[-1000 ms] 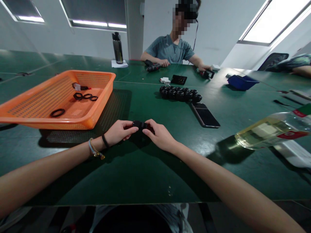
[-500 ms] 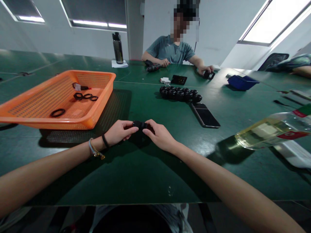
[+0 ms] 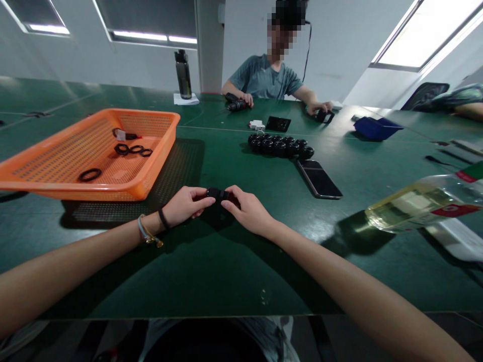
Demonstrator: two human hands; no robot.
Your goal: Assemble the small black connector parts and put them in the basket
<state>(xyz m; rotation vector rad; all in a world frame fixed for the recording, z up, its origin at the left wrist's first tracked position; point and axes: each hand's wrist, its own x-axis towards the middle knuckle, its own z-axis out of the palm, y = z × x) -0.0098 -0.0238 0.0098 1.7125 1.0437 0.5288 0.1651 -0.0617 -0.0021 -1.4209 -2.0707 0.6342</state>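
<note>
Between my two hands is a small black cylindrical part (image 3: pixel 218 193), just above the green tabletop (image 3: pixel 211 281). My left hand (image 3: pixel 187 205) pinches its left end with thumb and fingers. At its right end, the thumb and fingers of my right hand (image 3: pixel 247 208) are closed on it. The fingers partly cover it, so its exact kind cannot be made out. To the left stands an orange mesh basket (image 3: pixel 139 187) holding several black rings (image 3: pixel 89 175) and a black cable-like piece with a white tag (image 3: pixel 126 134).
Beyond my hands lie a cluster of round black parts (image 3: pixel 279 146) and a phone (image 3: pixel 320 179). A bottle of yellow liquid (image 3: pixel 418 201) is at the right. Across the table, a co-worker (image 3: pixel 266 78) has one hand at a power drill (image 3: pixel 236 103), near a blue bin (image 3: pixel 377 128).
My hands and the black part stay in place. Across the table, the co-worker's hand beside the drill has shifted slightly left, and the head has moved a little.
</note>
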